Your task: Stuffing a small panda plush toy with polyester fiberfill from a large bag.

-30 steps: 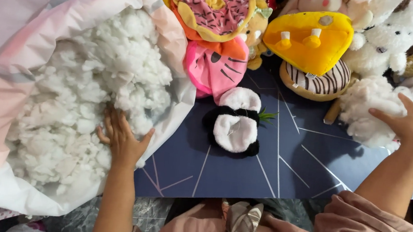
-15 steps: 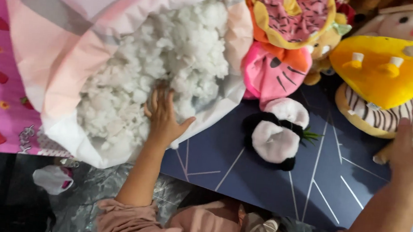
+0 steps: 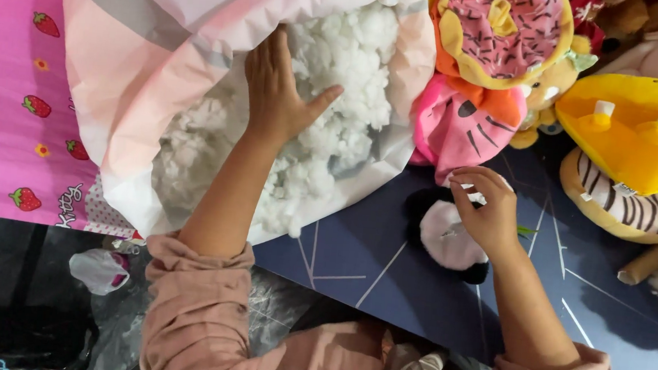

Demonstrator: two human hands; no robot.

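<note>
My left hand (image 3: 278,91) lies flat with fingers spread on white fluffy stuffing (image 3: 336,92) inside a large pink and white bag (image 3: 151,61). My right hand (image 3: 483,209) rests on a small black and white panda plush (image 3: 450,238) lying on the dark blue mat (image 3: 385,268), its fingertips pinched at the plush's upper edge. I cannot tell whether the fingers actually grip it.
Soft toys crowd the far right: a pink cat plush (image 3: 462,129), a doughnut plush (image 3: 501,34), a yellow cheese-shaped plush (image 3: 634,131) over a striped one (image 3: 640,209). A pink strawberry-print cloth (image 3: 7,97) lies left. A crumpled clear bag (image 3: 99,269) sits on the floor.
My left hand has pushed further up into the stuffing. My right hand has come in from the far right toys to the panda plush. The view has shifted left.
</note>
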